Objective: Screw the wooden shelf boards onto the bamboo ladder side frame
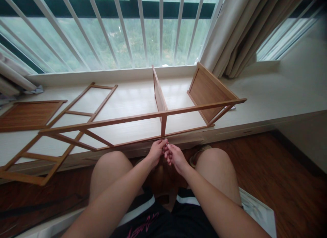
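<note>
Brown wooden frame point(127, 118): partly joined, standing along the front of the pale surface point(133, 94). Long rails run left to right; one panel point(159, 91) meets them near mid-length, another point(211, 88) at the right end. Small metallic piece point(167, 142): at the fingers point(171, 149), type unclear.

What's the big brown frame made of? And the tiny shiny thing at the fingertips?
The big brown frame looks like wood, perhaps varnished: it's warm brown and seems smooth. The tiny shiny thing may be polished metal, because it glints silvery, but it's too small to be sure.
</note>
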`<state>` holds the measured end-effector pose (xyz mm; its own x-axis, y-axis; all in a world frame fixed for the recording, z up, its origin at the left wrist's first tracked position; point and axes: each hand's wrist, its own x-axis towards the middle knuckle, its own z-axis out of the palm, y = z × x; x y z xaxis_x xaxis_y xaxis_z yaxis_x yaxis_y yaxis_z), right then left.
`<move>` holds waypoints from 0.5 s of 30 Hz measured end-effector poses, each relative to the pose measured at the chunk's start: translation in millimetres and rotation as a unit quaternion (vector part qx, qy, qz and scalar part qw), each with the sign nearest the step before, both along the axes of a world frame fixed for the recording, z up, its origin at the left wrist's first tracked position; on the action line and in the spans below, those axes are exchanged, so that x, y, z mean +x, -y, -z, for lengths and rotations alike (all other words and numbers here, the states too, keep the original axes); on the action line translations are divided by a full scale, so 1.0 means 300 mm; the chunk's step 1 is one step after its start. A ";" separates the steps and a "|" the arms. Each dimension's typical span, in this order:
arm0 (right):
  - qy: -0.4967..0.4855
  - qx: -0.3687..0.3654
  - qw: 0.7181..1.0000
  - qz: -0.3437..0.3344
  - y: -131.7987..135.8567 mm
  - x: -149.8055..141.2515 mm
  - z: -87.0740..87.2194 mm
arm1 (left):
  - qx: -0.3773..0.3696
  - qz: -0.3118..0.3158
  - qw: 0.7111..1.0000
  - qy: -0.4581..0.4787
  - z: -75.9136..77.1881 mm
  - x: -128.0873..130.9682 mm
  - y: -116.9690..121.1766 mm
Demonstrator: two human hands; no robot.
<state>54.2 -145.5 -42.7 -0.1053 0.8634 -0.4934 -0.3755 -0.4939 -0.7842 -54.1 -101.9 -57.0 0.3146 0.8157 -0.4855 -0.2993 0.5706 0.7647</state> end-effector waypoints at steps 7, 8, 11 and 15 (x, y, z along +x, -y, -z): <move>0.269 0.128 0.953 0.047 0.003 0.006 0.027 | 0.007 -0.030 0.999 -0.013 0.019 0.000 -0.008; 0.301 0.150 0.941 0.049 0.006 0.008 0.026 | 0.007 -0.032 0.999 -0.010 0.020 0.001 -0.009; 0.373 0.180 0.909 0.045 0.014 0.013 0.025 | 0.004 -0.036 0.999 -0.004 0.020 0.001 -0.009; 0.416 0.173 0.892 0.039 0.014 0.019 0.028 | -0.001 -0.036 0.999 -0.003 0.021 0.002 -0.009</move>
